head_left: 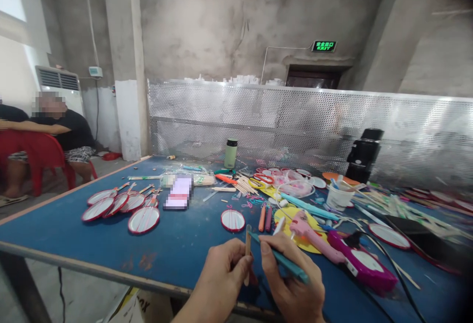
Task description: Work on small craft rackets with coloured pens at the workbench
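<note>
The left hand (223, 276) pinches a plain wooden stick (247, 249) between thumb and forefinger, fingers closed narrow around its lower part, so it stands nearly upright at the bottom centre of the frame. The right hand (291, 283) has its fingers closed on a teal stick (281, 259), held slanting so that its upper tip meets or nearly meets the wooden one; whether they touch cannot be told.

Both grips are fingertip pinches on thin, smooth pieces, so a slight twist could let either stick swivel or slide out of line. They are held above the near edge of the blue tabletop (173, 244); a dropped piece could well fall past it to the floor.

Just right of the hands lies a pink glue gun (314, 239) on a yellow disc (291, 217), its cord (388, 259) trailing off right. A careless reach could brush the nozzle or snag the cord. Farther up and left, red-rimmed discs (121, 207) and one lone disc (232, 220) lie well apart from the hands.
</note>
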The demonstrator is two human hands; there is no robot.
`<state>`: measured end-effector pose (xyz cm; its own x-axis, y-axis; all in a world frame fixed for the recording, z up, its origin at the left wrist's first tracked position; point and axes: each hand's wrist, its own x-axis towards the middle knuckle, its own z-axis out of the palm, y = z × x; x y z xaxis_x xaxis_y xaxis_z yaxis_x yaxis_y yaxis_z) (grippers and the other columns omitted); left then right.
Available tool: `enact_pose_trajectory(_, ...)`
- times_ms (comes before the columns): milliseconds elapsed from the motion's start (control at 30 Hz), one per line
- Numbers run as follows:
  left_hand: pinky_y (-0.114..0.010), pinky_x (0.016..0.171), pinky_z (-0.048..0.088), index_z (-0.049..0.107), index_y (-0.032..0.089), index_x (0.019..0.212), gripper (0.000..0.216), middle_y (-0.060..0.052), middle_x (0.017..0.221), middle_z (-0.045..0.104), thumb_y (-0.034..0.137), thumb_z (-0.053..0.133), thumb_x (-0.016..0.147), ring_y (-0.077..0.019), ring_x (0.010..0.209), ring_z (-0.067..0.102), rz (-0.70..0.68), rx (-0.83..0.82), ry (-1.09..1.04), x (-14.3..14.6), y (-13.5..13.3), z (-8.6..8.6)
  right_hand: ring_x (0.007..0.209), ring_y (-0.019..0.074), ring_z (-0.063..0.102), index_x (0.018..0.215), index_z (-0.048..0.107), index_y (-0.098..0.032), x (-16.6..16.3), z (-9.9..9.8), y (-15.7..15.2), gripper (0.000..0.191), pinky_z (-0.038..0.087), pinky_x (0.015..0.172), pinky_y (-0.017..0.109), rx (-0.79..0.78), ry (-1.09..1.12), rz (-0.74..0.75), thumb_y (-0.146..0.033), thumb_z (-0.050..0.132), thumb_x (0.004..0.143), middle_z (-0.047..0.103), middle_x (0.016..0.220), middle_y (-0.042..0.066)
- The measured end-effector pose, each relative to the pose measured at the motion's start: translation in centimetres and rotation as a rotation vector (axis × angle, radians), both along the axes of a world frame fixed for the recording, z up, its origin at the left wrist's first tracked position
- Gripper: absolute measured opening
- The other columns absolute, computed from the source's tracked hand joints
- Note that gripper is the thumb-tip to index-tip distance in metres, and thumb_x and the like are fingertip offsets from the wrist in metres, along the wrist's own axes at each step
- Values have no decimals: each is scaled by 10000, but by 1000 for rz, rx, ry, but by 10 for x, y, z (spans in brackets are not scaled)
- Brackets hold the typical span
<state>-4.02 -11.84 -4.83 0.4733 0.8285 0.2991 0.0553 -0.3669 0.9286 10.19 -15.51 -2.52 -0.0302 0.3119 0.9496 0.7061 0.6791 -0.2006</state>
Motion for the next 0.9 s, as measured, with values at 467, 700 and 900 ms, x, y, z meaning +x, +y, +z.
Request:
enact_pose_trajectory(467, -237, 574, 364, 579, 168, 732, 300, -25, 640, 637, 406, 518, 904, -135, 567, 513, 1, -17, -3, 1, 0, 1, 566, 81, 619, 840, 646, -197, 1, 1, -1, 131, 499, 591, 162, -13, -10, -48, -128, 560, 910, 644, 668, -26)
enact_pose_trajectory(700, -243, 571, 361, 617, 149, 744, 340, -41, 642, 650, 434, 514, 898, -146, 579, 534, 7, -10, -13, 1, 0, 1, 558, 88, 608, 809, 652, -208, 3, 1, -3, 149, 489, 582, 168, -5, 32, -77, -165, 560, 919, 639, 650, -28)
enact_pose_trajectory(900, -240, 567, 353, 594, 159, 710, 336, -31, 624, 625, 429, 521, 894, -142, 575, 518, -9, 0, -25, 0, 1, 0, 548, 85, 598, 838, 658, -210, 1, 2, -2, 137, 489, 572, 167, -6, 14, -35, -149, 558, 909, 637, 653, -31)
